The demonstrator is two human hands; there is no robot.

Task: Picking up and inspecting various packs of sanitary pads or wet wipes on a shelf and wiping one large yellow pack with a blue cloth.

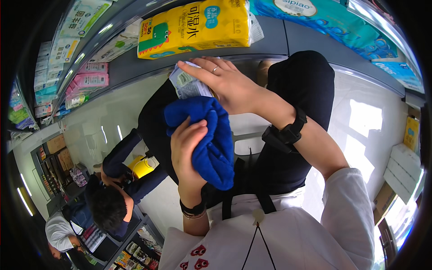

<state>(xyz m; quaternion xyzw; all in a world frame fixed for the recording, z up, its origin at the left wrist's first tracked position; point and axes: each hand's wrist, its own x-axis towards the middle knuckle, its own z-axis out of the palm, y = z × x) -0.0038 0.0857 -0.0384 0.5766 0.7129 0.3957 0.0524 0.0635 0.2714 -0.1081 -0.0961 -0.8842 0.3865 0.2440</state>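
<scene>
My left hand grips a bunched blue cloth, which looks soft and thick, in front of my torso. The upper fold of the cloth touches or overlaps the near end of a small printed plastic package. Over that package lies my right hand, fingers extended and a ring on one of them; it holds the package from above and the right. The package bears small print and a barcode. Its far side is hidden under my fingers. Both wrists wear black bands.
A yellow tissue multipack lies on the grey shelf before me, with a teal tissue pack to its right. Pink packs stand on the left shelving. A person in dark clothes crouches at lower left, near a yellow bucket.
</scene>
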